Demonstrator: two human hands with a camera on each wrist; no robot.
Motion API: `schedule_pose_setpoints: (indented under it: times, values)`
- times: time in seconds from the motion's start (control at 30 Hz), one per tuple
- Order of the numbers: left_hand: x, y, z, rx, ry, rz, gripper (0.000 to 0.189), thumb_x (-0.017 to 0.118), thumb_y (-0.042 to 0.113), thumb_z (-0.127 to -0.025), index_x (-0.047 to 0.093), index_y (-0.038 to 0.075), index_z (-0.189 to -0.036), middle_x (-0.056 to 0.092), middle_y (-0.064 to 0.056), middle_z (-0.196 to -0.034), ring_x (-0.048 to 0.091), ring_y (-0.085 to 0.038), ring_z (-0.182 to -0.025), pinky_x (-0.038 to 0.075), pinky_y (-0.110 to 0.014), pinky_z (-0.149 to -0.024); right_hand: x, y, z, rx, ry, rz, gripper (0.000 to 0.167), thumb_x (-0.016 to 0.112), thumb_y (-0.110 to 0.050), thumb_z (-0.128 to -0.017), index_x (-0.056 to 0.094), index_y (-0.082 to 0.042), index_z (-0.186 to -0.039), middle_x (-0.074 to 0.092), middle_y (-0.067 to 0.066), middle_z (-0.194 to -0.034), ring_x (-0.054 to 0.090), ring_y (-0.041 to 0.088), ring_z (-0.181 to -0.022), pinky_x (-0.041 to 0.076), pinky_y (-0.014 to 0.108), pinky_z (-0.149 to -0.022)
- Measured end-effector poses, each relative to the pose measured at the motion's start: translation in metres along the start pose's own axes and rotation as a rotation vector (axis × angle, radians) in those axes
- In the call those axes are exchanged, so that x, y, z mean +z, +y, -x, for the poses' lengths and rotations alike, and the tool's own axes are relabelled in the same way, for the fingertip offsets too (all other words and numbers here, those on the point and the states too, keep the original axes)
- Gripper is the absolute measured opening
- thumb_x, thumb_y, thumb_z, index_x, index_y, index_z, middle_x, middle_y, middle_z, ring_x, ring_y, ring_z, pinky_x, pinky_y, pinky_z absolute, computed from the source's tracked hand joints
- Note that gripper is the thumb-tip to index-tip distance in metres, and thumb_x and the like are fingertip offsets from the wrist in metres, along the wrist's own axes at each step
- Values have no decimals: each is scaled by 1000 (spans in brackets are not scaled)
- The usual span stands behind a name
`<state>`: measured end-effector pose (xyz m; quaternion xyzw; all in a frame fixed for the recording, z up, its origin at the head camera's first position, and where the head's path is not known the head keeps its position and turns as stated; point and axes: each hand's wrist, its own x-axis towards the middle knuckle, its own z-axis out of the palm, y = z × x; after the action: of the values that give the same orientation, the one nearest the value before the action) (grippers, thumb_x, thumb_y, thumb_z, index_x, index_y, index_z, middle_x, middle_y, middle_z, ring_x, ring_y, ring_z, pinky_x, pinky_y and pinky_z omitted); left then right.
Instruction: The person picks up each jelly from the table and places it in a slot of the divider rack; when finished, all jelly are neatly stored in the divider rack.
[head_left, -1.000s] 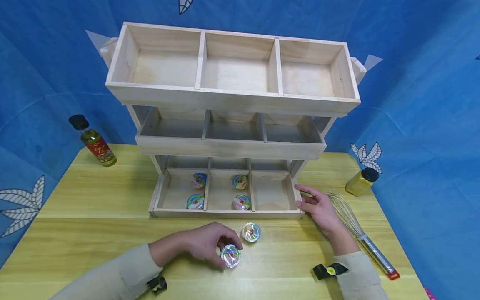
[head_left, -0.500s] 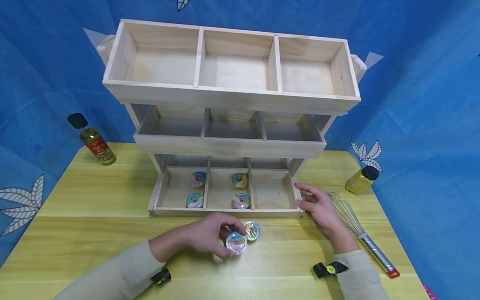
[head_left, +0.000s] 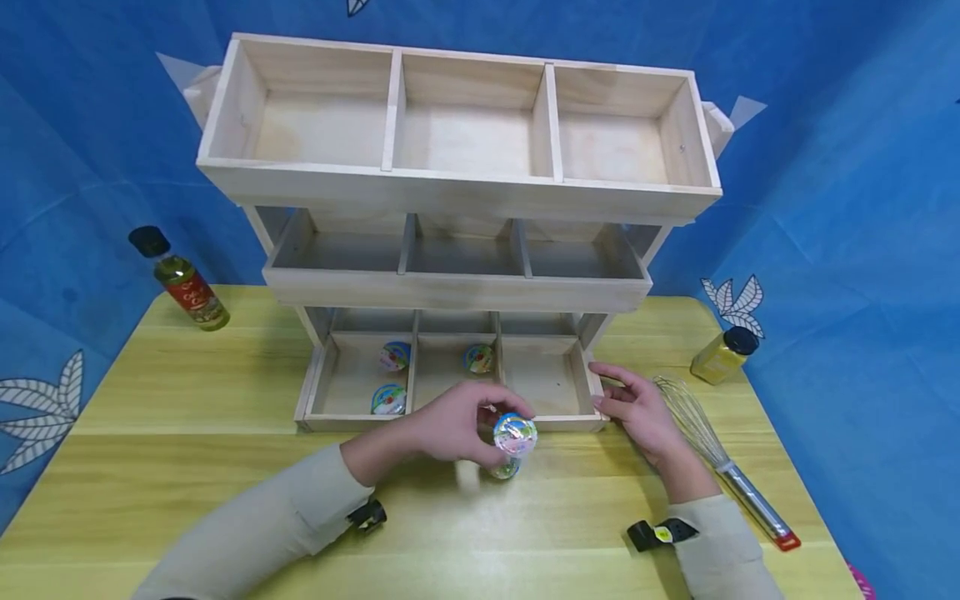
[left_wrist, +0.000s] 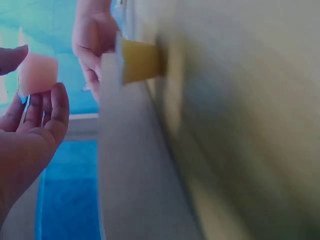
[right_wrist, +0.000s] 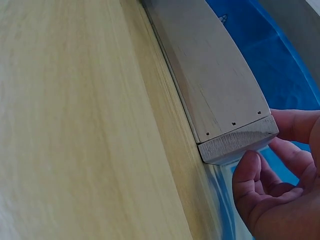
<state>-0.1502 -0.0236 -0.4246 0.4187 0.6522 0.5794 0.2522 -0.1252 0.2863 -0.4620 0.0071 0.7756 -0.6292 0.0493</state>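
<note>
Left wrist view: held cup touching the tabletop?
No, the left hand holds the pink cup in the air, apart from the tabletop.

Left grip [head_left: 459,423] and its pink cup [head_left: 515,434] now farther right, closer to the bottom wooden tier [head_left: 570,424]

You have a black-capped, red-labelled bottle [head_left: 191,287] standing at the counter's [head_left: 150,433] far left corner. To your right, a whisk [head_left: 725,467] lies near a black-lidded yellow jar [head_left: 720,358]. Leaf-printed blue cloth [head_left: 855,208] hangs behind.
</note>
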Motion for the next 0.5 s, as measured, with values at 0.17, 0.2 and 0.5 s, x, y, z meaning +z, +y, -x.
schedule_pose_setpoints:
  times: [0.17,0.2,0.5]
  values:
    - [4,11,-29,37,88,-23,47,78,-12,-73,66,-5,-118,66,-8,-111,63,-14,-96,56,-38,-86,-1,0,0,6,2,-1,51,67,3,-92,51,4,-141,50,27,-131,57,19,-96,53,25,-74]
    - [4,12,-34,32,113,-29,46,78,-11,-73,67,-4,-117,67,-7,-110,62,-13,-96,56,-38,-86,-1,0,0,8,2,-4,52,67,3,-92,51,4,-141,50,27,-131,57,19,-97,53,25,-74]
    - [7,0,-74,-135,365,42,50,80,-7,-74,68,2,-122,67,-5,-109,62,-21,-95,57,-32,-79,-1,1,-1,1,-4,-14,51,67,3,-92,51,5,-140,51,28,-129,59,17,-97,54,25,-76]
